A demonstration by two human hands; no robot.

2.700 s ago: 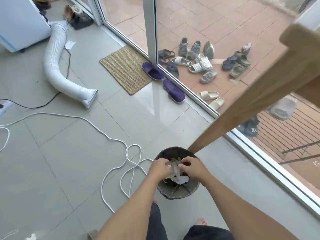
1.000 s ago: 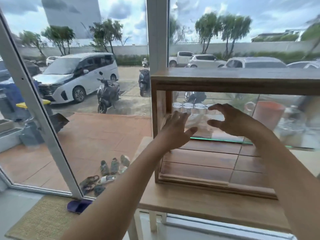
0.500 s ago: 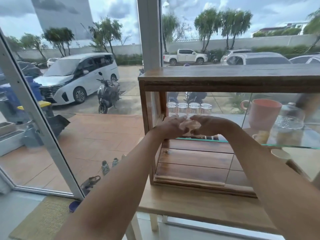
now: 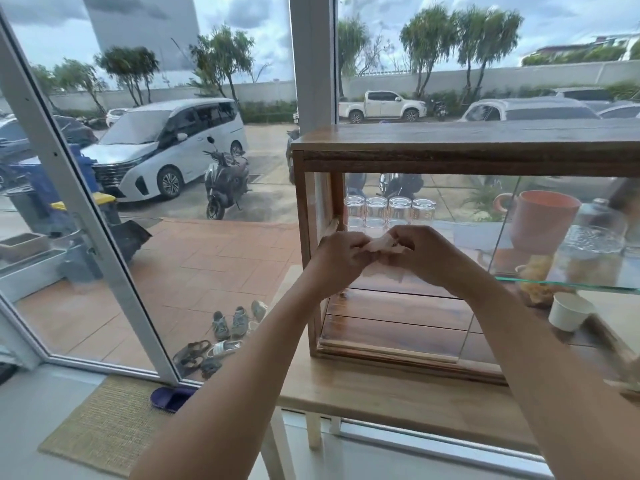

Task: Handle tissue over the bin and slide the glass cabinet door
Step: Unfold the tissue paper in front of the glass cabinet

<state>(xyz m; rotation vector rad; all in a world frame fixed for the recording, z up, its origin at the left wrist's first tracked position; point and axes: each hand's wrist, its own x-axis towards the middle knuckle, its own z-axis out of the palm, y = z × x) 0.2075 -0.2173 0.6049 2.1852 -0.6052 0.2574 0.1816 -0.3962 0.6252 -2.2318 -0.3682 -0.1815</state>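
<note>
A wooden cabinet (image 4: 464, 147) with glass sides stands on a light wooden table (image 4: 398, 396). Its sliding glass door (image 4: 485, 306) has a vertical edge showing near the right; the left part of the front looks uncovered. My left hand (image 4: 341, 259) and my right hand (image 4: 420, 256) meet in front of the cabinet's left half, both pinching a small crumpled piece of white tissue (image 4: 382, 244) between them. The bin is out of view.
Inside the cabinet are several upturned glasses (image 4: 389, 211), an orange mug (image 4: 540, 220), a glass jar (image 4: 592, 251) and a white cup (image 4: 568, 311). A large window frame (image 4: 79, 209) is at left, with shoes (image 4: 228, 323) outside and a woven mat (image 4: 104, 420) on the floor.
I have risen from the bin to face the cabinet. My hands, spread open a second ago, have come together on the tissue and stay closed on it.
</note>
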